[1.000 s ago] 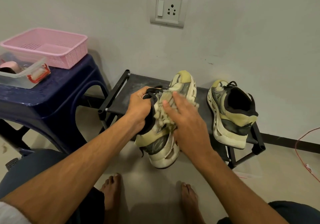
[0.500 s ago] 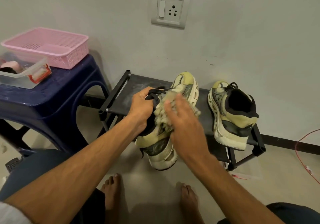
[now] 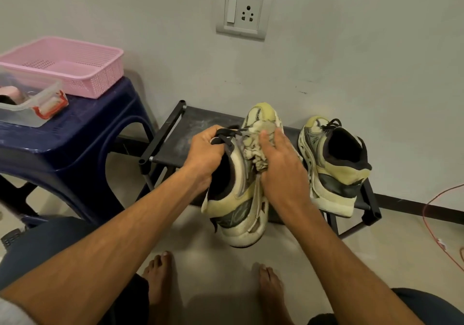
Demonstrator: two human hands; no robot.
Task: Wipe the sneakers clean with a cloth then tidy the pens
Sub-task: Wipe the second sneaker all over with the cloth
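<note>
Head view: L hand [image 3: 203, 154] grips the held sneaker [image 3: 236, 204] at its collar, fingers curled over the tongue & black laces. Shoe is off the floor, toe pointing away from the person, heel toward them, sole side turned to the R.

R hand [image 3: 283, 171] lies on the shoe's outer side, just R of the L hand. Fingers nearly straight, pressing a bunched pale cloth [image 3: 256, 146] flat against the upper. Thumb hidden under the cloth, so can't tell if it pinches. Cloth sits btwn the two hands and touches both the shoe & the R palm.

2nd sneaker [image 3: 334, 171] is just R of the R hand, apart from it, standing on a low black rack [image 3: 175, 134] w/ its heel toward the person. Rack runs behind & under both hands.

Well L of the L hand: dark blue stool [image 3: 82, 129] w/ a pink basket [image 3: 82, 78] & a clear container [image 3: 27, 109] on top. Wall socket [image 3: 244, 11] above the hands. Red wire [image 3: 431, 224] on the floor far R. Bare feet [image 3: 160, 277] below the hands.
</note>
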